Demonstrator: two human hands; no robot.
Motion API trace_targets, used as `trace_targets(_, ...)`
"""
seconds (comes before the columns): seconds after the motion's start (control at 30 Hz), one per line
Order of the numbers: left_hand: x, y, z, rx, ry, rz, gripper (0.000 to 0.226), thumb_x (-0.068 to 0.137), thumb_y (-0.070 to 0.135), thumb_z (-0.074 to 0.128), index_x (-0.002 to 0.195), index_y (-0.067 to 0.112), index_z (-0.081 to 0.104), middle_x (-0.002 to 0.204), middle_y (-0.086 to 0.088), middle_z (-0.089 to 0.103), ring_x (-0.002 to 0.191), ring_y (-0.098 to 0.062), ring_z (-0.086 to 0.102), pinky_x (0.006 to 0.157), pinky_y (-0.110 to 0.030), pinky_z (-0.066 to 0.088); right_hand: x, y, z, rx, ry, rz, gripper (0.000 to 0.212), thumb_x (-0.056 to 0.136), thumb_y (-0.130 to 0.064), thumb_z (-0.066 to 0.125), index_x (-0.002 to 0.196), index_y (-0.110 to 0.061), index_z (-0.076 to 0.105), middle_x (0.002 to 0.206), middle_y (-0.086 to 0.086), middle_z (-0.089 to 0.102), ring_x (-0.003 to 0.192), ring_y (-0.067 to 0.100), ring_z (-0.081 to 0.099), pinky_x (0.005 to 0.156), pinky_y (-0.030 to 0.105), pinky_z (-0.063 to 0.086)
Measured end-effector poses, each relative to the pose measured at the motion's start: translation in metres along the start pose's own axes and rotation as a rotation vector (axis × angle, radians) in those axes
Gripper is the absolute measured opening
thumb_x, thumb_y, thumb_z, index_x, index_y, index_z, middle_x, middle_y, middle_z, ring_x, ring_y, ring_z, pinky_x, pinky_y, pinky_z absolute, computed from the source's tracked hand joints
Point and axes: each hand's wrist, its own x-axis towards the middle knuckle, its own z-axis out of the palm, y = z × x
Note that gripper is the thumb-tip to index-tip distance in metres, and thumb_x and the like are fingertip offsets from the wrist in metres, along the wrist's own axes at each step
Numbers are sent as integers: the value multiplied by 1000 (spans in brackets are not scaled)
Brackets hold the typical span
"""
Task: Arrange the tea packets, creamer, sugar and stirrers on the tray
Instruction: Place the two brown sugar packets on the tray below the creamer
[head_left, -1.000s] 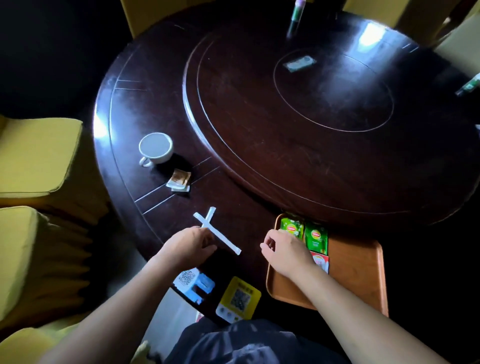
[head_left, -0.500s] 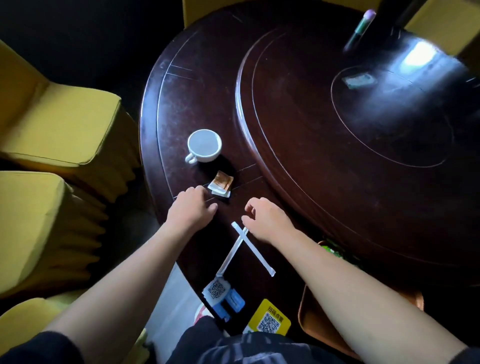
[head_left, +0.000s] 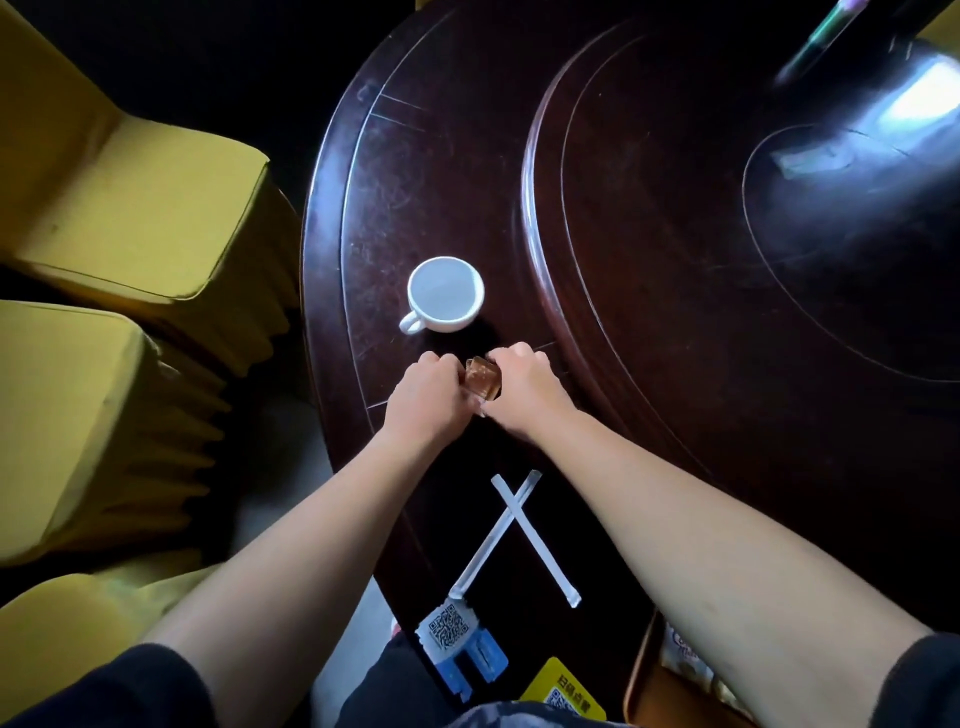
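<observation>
A small stack of brown sugar packets lies on the dark round table just below the white cup. My left hand and my right hand close in on it from either side, fingertips touching its edges. Two white paper-wrapped stirrers lie crossed in an X nearer to me, untouched. The orange tray shows only as a corner at the bottom right, under my right forearm, with a pale packet partly visible in it.
An empty white cup stands just beyond the sugar packets. A raised turntable fills the table's right side. Blue and yellow QR stickers sit at the near edge. Yellow-covered chairs crowd the left.
Both hands moved away from the stirrers and up to the sugar packets, closing on them from left and right. The view swung left, so the tray slid almost out of sight.
</observation>
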Motion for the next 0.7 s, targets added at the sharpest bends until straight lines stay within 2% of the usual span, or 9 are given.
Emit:
trace_targets(0.13,2,1,2,-80,10,-8,24,82,39,65,98,22,61,101,-5,63,97,-30,61,77,-39,46,0,-1,0,65,-38,24,49,79,-24,70,126,-21,56,123,10,56,120,33,50,96,50,49)
trace_targets(0.23,-4,0,2,-151,7,24,12,82,32,64,91,25,61,92,-1,69,90,-25,63,74,-36,48,-7,1,3,174,-66,42,22,80,-17,62,101,-18,61,106,9,67,103,33,62,86,43,52)
trace_targets(0.3,-11,-2,-1,-215,3,46,9,83,30,66,89,24,62,84,5,70,84,-19,64,73,-35,51,-16,3,3,276,-61,61,7,81,-14,60,85,-18,56,90,4,65,90,31,63,76,37,49)
trace_targets(0.4,-24,-6,-5,-297,-34,66,8,85,30,69,89,26,64,79,9,69,79,-11,64,75,-33,52,-37,4,0,456,-68,117,4,84,-18,58,84,-20,62,74,-3,63,73,21,61,65,32,48)
trace_targets(0.47,-33,-7,-5,-339,-58,94,9,85,28,72,90,25,66,80,8,71,78,-10,64,76,-31,52,-54,6,1,579,-58,169,12,81,-22,57,87,-20,68,70,-3,66,65,18,61,67,36,55)
trace_targets(0.57,-49,-3,-7,-408,-97,118,8,85,26,73,88,22,67,76,9,69,69,-5,60,69,-25,47,-83,13,2,721,-29,239,17,78,-25,60,89,-20,71,81,9,74,67,19,67,75,47,62)
trace_targets(0.63,-60,2,-8,-485,-125,117,6,86,26,71,87,21,69,70,11,66,59,1,53,62,-20,43,-104,20,2,799,-20,273,17,80,-29,65,91,-19,73,88,12,76,71,18,68,75,44,61)
trace_targets(0.7,-72,8,-8,-571,-149,96,7,88,27,70,86,20,71,66,11,66,52,3,52,55,-15,41,-125,29,2,909,-2,310,17,82,-31,70,90,-16,73,84,7,75,75,16,67,71,40,60)
